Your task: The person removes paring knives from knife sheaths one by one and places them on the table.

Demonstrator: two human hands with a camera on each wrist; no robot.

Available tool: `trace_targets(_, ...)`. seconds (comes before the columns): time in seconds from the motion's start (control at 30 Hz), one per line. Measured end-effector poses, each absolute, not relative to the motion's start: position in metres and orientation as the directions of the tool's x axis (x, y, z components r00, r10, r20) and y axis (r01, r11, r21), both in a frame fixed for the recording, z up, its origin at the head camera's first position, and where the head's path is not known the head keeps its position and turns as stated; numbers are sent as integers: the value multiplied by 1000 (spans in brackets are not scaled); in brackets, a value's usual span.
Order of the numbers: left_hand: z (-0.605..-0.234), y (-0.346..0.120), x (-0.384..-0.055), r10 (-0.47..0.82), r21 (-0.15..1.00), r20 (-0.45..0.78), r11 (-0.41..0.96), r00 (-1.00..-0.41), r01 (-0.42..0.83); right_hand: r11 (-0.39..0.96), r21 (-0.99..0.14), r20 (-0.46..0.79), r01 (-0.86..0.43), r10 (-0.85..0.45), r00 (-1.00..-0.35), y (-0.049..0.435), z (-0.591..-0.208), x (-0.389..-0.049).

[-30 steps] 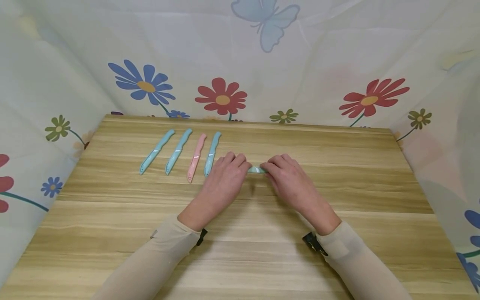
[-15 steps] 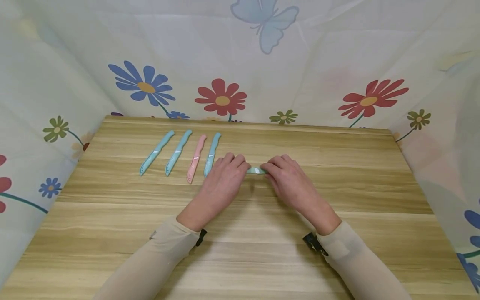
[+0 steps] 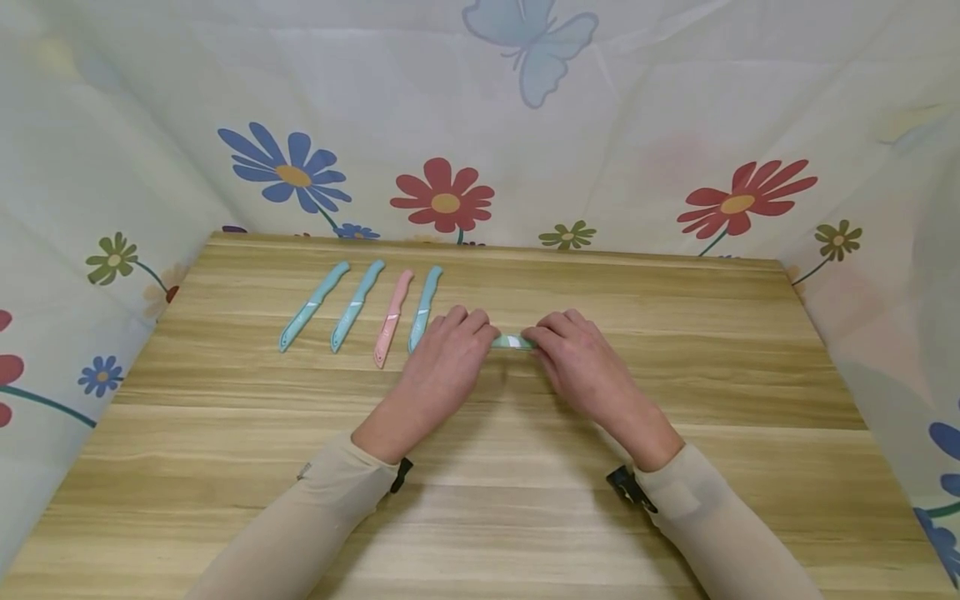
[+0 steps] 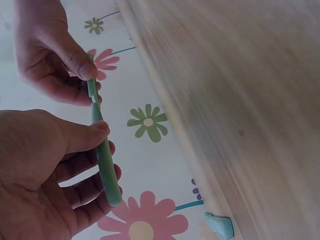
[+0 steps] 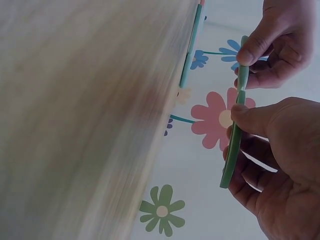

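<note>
In the head view a green sheathed paring knife point(image 3: 513, 342) spans the gap between the two hands, above the table. My left hand point(image 3: 450, 354) pinches its rounded handle point(image 4: 107, 172) between thumb and fingers. At the other end my right hand point(image 3: 585, 354) grips the green sheath point(image 5: 231, 155), thumb on one side and fingers on the other. A narrow pale strip shows where handle and sheath meet. Left of the left hand lie a blue knife point(image 3: 425, 304), partly hidden by that hand, a pink knife point(image 3: 393, 321) and two more blue knives, all sheathed.
The wooden table point(image 3: 712, 350) runs back to a flower-printed curtain point(image 3: 637, 125), which also closes off both sides. Black straps sit at both wrists. The row of knives lies at the back left.
Both hands keep nearly the same place and grip on the knife. The pale strip between them looks slightly wider. The knives on the table have not moved.
</note>
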State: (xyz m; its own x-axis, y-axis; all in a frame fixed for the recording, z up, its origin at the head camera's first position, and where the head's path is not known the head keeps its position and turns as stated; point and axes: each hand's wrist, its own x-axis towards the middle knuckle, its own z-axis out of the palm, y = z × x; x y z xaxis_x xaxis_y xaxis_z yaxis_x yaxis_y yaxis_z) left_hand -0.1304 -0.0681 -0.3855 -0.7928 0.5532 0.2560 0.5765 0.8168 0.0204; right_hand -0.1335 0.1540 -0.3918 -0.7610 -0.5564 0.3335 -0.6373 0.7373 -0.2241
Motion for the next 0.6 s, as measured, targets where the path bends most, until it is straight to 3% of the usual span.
trace_targets(0.6, -383, -70, -131, 537, 43, 236, 827, -810, 561, 758, -232, 308, -610, -538, -785, 155, -390, -133)
